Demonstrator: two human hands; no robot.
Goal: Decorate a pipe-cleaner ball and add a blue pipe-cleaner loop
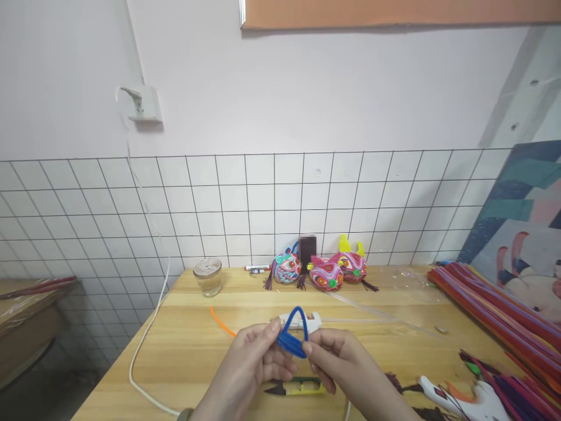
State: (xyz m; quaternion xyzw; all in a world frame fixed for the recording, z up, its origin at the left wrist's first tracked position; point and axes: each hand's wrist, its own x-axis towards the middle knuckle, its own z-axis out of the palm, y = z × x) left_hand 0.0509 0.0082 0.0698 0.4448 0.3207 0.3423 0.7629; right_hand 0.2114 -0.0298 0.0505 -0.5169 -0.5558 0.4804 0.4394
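Between my hands is a blue pipe cleaner (291, 345), bent into a pointed loop above a thicker folded band. My left hand (258, 356) pinches the band's left end between thumb and fingers. At the other end, my right hand (335, 354) grips it with thumb and forefinger. Just behind the loop lies a white glue gun (314, 322), partly covered by it. A yellow-handled tool with a dark pointed tip (302, 387) rests on the table below my hands; its kind is unclear. An orange pipe cleaner (221, 321) sticks out beyond my left hand.
Several colourful stuffed fish-like ornaments (326, 273) stand by the tiled wall. A lidded glass jar (208, 278) is at the back left. Bundled pipe cleaners (495, 316) and a second white glue gun (464, 400) lie right. A white cable (134, 365) runs along the left edge.
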